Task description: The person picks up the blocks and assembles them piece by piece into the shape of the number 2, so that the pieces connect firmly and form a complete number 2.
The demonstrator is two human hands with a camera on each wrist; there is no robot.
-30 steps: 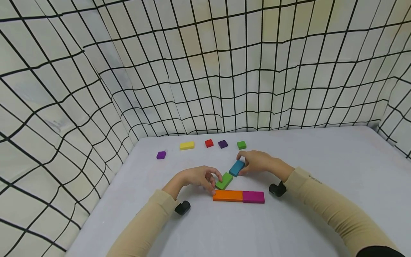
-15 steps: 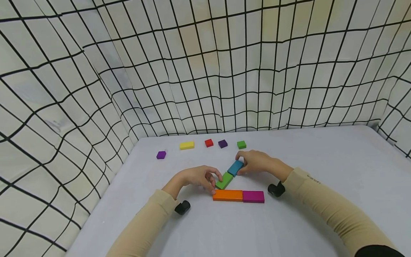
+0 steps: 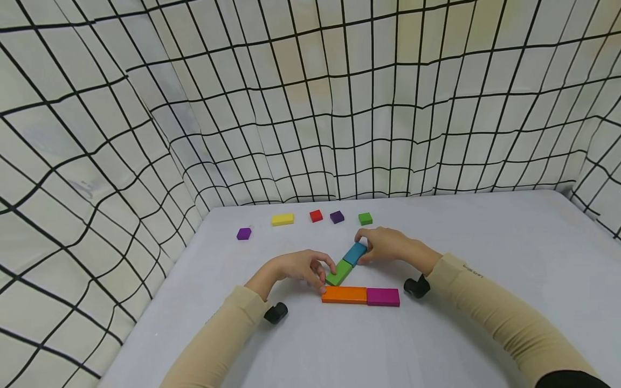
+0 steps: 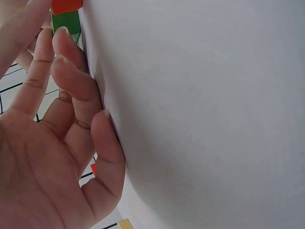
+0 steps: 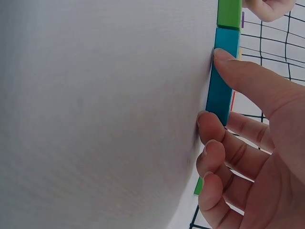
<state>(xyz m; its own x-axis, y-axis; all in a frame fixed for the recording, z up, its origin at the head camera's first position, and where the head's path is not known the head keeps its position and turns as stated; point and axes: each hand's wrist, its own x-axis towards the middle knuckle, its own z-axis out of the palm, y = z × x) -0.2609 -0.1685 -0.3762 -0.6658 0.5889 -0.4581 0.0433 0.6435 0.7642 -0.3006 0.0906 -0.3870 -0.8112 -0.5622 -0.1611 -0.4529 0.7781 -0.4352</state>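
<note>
A blue block (image 3: 356, 253) lies slanted on the table, its lower end against a green block (image 3: 339, 273). My right hand (image 3: 387, 244) grips the blue block; the right wrist view shows the thumb on its long side and a finger at its far end. My left hand (image 3: 297, 268) holds the green block by its lower left part, index fingertip against it, thumb tip at the left end of an orange block (image 3: 344, 295). A magenta block (image 3: 383, 297) sits end to end with the orange one. In the left wrist view, fingers partly hide the green block (image 4: 66, 23).
Along the back of the white table (image 3: 461, 323) lie a purple block (image 3: 244, 234), a yellow block (image 3: 282, 220), a red block (image 3: 316, 216), a dark purple block (image 3: 337, 217) and a small green block (image 3: 365, 219). Black netting (image 3: 339, 116) rises behind and beside the table.
My right hand has slid the blue block slightly left, closing the small gap to the green block. The left hand and the other blocks have stayed in place.
</note>
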